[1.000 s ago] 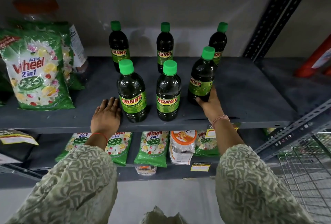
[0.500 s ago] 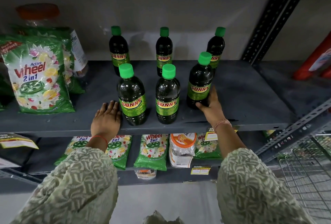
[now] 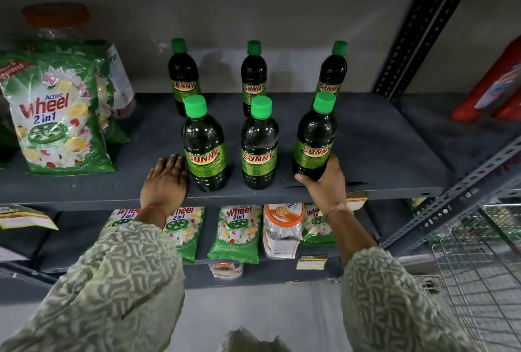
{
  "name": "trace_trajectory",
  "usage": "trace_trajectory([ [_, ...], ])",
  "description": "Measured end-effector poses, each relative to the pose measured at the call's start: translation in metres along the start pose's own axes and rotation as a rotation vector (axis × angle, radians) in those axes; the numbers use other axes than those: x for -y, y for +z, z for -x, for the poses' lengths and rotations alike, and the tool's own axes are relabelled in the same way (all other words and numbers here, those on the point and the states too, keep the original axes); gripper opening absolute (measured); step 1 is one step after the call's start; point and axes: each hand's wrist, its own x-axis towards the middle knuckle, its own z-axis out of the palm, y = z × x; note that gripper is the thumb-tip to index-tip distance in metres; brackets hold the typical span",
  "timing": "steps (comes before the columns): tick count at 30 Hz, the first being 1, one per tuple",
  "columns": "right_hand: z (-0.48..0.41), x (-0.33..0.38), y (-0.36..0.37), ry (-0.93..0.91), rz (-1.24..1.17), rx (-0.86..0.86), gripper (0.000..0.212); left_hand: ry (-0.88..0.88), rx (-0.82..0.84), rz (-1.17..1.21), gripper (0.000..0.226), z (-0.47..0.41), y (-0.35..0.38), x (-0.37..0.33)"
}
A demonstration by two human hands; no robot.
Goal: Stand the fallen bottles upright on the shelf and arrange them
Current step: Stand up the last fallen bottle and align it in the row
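Several dark SUNNY bottles with green caps stand upright in two rows on the grey shelf [image 3: 380,154]. The front row holds a left bottle [image 3: 205,148], a middle bottle [image 3: 259,146] and a right bottle [image 3: 314,140], which leans slightly left. My right hand [image 3: 324,182] grips the base of the front right bottle. My left hand [image 3: 166,182] lies flat on the shelf, fingers together, just left of the front left bottle. Three more bottles [image 3: 253,75] stand along the back.
Green Wheel detergent bags [image 3: 56,115] sit at the shelf's left end. The lower shelf holds more Wheel bags [image 3: 235,233] and an orange-lidded jar [image 3: 282,230]. A wire basket [image 3: 479,261] is at lower right, and red containers [image 3: 496,89] sit on the neighbouring shelf.
My right hand has drawn the front right bottle nearer the shelf's front edge, closer in line with the other two front bottles. My left hand has stayed flat on the shelf.
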Motion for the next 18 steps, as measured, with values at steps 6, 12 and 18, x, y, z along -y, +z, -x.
trace_trajectory([
  [6,0.009,-0.001,-0.003,-0.011,0.0,0.004,0.071,0.003,0.012,-0.005,0.05,-0.001,-0.001,0.0],
  [12,0.012,-0.003,-0.003,-0.003,-0.002,0.006,0.072,0.004,0.011,0.006,0.05,0.001,-0.002,-0.001],
  [18,0.014,-0.003,-0.005,-0.011,-0.007,0.02,0.073,0.002,0.014,0.021,0.05,-0.001,-0.003,0.0],
])
